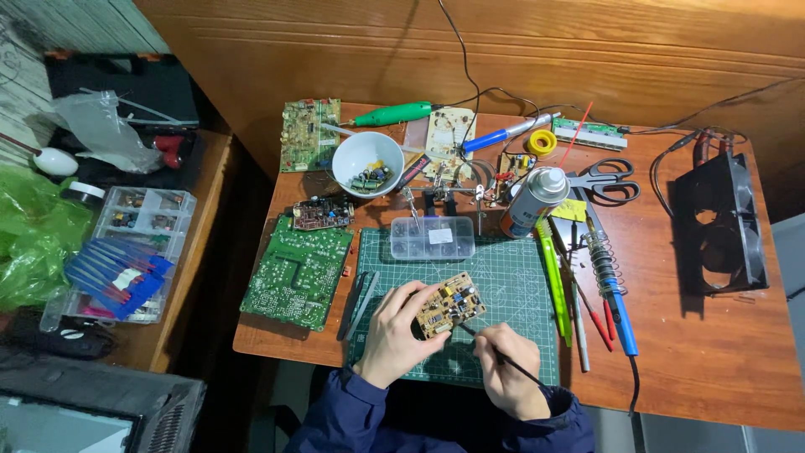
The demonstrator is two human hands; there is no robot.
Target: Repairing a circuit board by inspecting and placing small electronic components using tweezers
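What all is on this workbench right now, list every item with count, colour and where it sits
Small circuit board: 1, tan, held over the cutting mat
Thin tool: 1, black, tip at that board
Large circuit boards: 2, green, left of mat and far left corner
Bowl: 1, white, holds parts, far side
Parts box: 1, clear, mat's far edge
Spray can: 1, silver, centre
Scissors: 1, black, right of can
Soldering iron: 1, blue handle, right of mat
Fan: 1, black, right edge
Left hand: grips small board
Right hand: holds thin tool
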